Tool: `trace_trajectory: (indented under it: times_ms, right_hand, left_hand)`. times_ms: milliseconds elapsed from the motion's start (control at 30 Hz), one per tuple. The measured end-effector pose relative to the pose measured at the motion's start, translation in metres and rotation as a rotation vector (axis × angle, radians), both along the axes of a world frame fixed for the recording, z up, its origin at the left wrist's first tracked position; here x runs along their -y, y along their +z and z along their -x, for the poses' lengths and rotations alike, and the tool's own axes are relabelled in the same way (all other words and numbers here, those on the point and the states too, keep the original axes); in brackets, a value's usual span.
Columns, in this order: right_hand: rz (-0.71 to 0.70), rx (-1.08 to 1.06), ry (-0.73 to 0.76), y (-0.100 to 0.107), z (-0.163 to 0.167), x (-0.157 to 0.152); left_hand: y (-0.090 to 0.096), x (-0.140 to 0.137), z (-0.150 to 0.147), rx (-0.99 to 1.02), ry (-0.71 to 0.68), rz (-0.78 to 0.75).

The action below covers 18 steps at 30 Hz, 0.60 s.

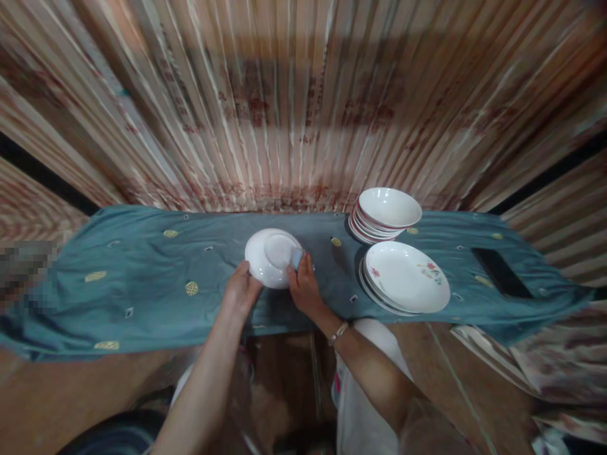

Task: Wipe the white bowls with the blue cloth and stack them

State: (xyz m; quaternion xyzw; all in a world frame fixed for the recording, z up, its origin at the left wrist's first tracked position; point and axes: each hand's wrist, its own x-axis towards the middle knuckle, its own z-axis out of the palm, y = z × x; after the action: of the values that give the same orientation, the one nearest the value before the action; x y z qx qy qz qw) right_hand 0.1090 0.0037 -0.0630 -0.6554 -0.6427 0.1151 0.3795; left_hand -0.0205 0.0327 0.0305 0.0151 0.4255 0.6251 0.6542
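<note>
A white bowl [265, 256] is tipped so that its underside and foot ring face me, above the front middle of the cloth-covered table. My left hand [241, 289] grips its lower left rim, thumb on the outside and fingers mostly hidden behind. Closed around a small light blue sponge [296, 258], my right hand [306, 285] presses it to the bowl's right side. Whether the right fingers also touch the rim is hidden. To the right stand a stack of bowls [386, 208] with reddish rims and, nearer me, a stack of flower-patterned plates [403, 278].
The table [156, 278] wears a teal cloth with yellow pineapple prints. A black phone-like slab [501, 272] lies at its right end. Pleated curtains [294, 114] hang right behind the table, and dark poles slant at both sides. My knees are under the front edge.
</note>
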Motion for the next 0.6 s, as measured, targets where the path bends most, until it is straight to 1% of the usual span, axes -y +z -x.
trace_trajectory:
  times_ms: [100,233,300,467,600]
  right_hand:
    - [-0.001,-0.009,0.042,0.0,0.002,0.007]
    - [0.048,-0.061,0.057,0.003,0.006,0.018]
    - [0.05,-0.063,0.081,0.006,0.008,0.024]
    - [-0.012,0.002,0.178,0.014,0.011,0.038]
    - [-0.028,0.077,0.218,0.018,0.012,0.045]
  left_hand:
    - [0.004,0.0,-0.001,0.01,-0.002,0.004]
    - [0.007,0.001,-0.002,0.026,-0.002,-0.005]
    - [0.008,0.001,-0.003,0.023,-0.006,-0.01]
    - [0.008,0.002,-0.003,-0.004,-0.026,-0.013]
    - [0.003,-0.001,-0.001,-0.007,-0.042,-0.015]
